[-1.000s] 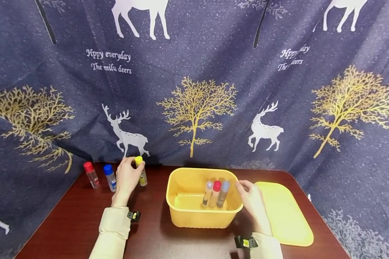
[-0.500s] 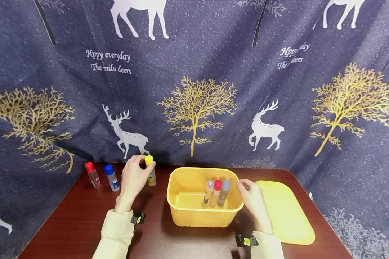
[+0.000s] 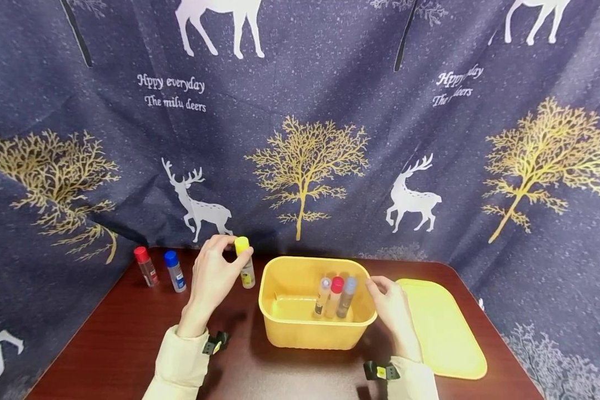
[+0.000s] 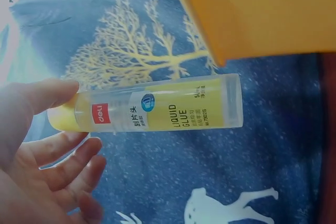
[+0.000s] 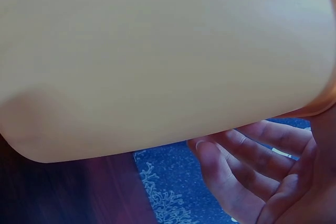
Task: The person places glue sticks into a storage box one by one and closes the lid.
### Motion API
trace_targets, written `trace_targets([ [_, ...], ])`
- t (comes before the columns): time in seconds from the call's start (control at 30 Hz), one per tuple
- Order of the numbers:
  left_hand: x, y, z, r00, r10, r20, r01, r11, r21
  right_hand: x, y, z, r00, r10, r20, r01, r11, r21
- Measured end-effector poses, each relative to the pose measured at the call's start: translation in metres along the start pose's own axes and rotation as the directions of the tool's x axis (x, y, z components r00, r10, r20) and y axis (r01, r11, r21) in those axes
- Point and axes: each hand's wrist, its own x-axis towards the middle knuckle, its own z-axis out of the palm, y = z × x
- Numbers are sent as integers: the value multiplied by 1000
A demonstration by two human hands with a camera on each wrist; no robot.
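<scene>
My left hand (image 3: 215, 273) pinches the yellow cap of a liquid glue bottle (image 3: 248, 274) between thumb and fingers. In the left wrist view, this glue bottle (image 4: 173, 106) is clear with a yellow label, and the other fingers hang loosely below it. The bottle stands left of a yellow plastic box (image 3: 312, 336). My right hand (image 3: 390, 305) rests at the box's right rim; in the right wrist view its loosely bent fingers (image 5: 252, 156) lie against the outer wall, some tips hidden. Inside the box, several similar bottles (image 3: 333, 300) stand at the right end.
A red-capped bottle (image 3: 146, 268) and a blue-capped bottle (image 3: 175, 272) stand at the table's back left. Right of the box lies a flat yellow lid (image 3: 445, 328), partly behind the right forearm. A patterned dark cloth (image 3: 300, 83) hangs behind the brown table (image 3: 105, 339).
My left hand has moved right with the yellow-capped glue bottle, away from the red- and blue-capped bottles and closer to the box. The right hand has stayed at the box's rim.
</scene>
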Motion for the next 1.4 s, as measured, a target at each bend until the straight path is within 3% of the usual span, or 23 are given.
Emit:
trace_targets([
  [0.73,-10,40,0,990,139,26,-136,985,-109,2,-1,-1,1000,1,-21,-1,1000,-14],
  [0.97,-10,47,2,981,154,117,-134,978,-163,1,-2,-1,1000,-8,-1,8,1000,-17],
  [1.17,-1,48,14,941,227,251,-203,972,-121,0,-1,1,1000,-6,4,6,1000,-25],
  [1.27,6,49,20,905,262,337,-242,965,-101,0,0,1,1000,2,-1,-2,1000,-19],
  [1.4,15,51,29,839,278,467,-280,958,-66,1,0,1,1000,16,-6,-16,1000,-6],
])
